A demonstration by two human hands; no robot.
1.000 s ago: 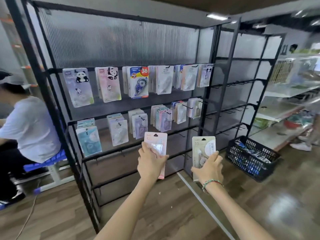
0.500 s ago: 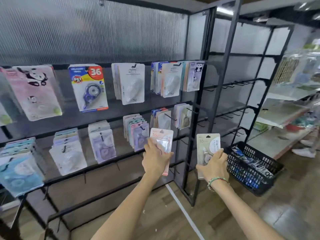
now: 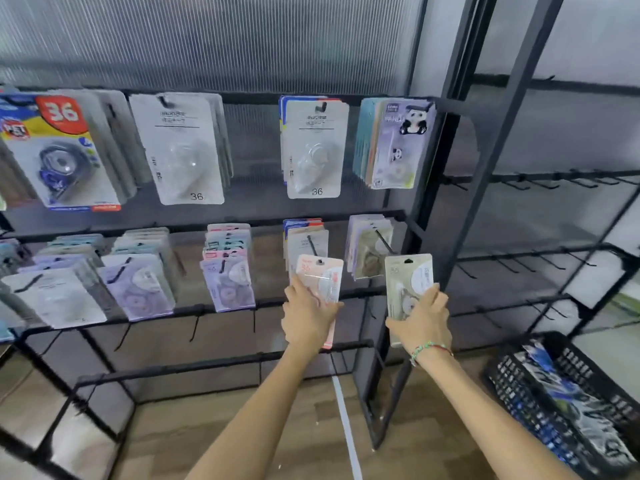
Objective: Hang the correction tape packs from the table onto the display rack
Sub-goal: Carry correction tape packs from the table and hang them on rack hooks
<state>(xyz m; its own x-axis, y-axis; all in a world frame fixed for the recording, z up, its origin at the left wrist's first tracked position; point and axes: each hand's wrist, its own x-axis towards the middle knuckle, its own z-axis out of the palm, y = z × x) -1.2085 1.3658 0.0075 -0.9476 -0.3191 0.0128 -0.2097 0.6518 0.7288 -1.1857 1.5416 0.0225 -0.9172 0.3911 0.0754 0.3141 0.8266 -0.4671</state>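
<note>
My left hand (image 3: 304, 318) grips a pink correction tape pack (image 3: 323, 277), held upright just in front of a hook (image 3: 312, 244) on the display rack's (image 3: 427, 216) second row. My right hand (image 3: 420, 318) holds a beige correction tape pack (image 3: 408, 273) upright, close below another second-row hook (image 3: 384, 241) that carries similar packs. Both packs have their hanging holes at the top, level with the hook tips. Many other packs hang in the top two rows.
Lower rack bars (image 3: 221, 365) hold bare hooks. A second rack section (image 3: 554, 181) to the right has several bare hooks. A black plastic basket (image 3: 519, 382) with more packs sits on the wooden floor at lower right.
I have come closer to the rack. Both hands have carried their packs up and forward, from below the second row to right in front of its hooks.
</note>
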